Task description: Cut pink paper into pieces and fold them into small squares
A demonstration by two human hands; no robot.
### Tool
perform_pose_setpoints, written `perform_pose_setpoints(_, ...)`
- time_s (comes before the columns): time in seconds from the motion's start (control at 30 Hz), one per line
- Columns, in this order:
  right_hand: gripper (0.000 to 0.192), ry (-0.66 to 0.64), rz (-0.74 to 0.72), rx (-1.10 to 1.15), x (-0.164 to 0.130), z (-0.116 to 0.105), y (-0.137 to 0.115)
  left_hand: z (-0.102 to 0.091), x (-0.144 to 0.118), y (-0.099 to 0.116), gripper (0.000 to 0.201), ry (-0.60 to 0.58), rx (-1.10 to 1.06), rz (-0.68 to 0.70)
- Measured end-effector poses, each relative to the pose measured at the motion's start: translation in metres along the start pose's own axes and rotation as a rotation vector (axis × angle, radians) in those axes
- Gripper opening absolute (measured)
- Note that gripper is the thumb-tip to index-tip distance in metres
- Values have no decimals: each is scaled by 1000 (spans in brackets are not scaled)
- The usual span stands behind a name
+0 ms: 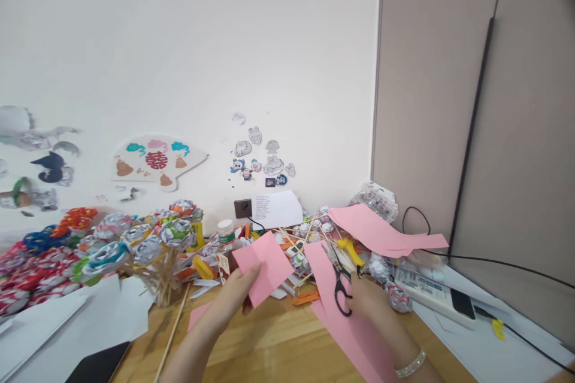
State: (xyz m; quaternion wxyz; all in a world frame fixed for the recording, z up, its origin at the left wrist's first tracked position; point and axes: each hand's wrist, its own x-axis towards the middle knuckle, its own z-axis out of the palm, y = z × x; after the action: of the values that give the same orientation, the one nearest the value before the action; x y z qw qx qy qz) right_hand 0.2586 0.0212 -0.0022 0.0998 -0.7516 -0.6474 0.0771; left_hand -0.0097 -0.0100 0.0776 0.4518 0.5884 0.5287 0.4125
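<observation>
My left hand [245, 284] pinches a square of pink paper [269, 269] by its lower left edge, above the wooden table. Faint crease lines cross the paper. A pair of black-handled scissors [339, 278] is in my right hand [365, 296], its blades pointing up and away from me. The fingers are closed at the handle, partly hidden behind the hand. Under the scissors and my right forearm lies a long strip of pink paper [335, 335]. More cut pink paper [372, 230] rests on the pile behind, to the right.
Crumpled paper flowers on sticks [162, 245] crowd the table's left side. A lidded bottle [226, 232] stands behind my left hand. At the right are a white power strip [433, 296] and white sheets. A dark phone-like slab [99, 364] lies front left, beside a wooden stick [173, 335].
</observation>
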Motion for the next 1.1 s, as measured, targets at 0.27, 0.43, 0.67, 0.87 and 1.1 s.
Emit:
perform_pose_setpoints(0.27,40,50,-36,103,7,-3,3,-14,0,4,37,28,-37,-57)
perform_pose_setpoints(0.43,33,115,-59,63,3,-3,-2,-25,1,8,40,33,14,-2)
perform_pose_setpoints(0.67,33,145,-118,-56,-2,12,-16,-18,3,22,38,18,43,18)
perform_pose_setpoints(0.87,37,271,-52,-2,3,12,-16,-1,2,26,36,-14,47,-10)
perform_pose_setpoints(1.1,55,300,-243,618,-1,-7,-19,-18,-8,39,35,72,43,56)
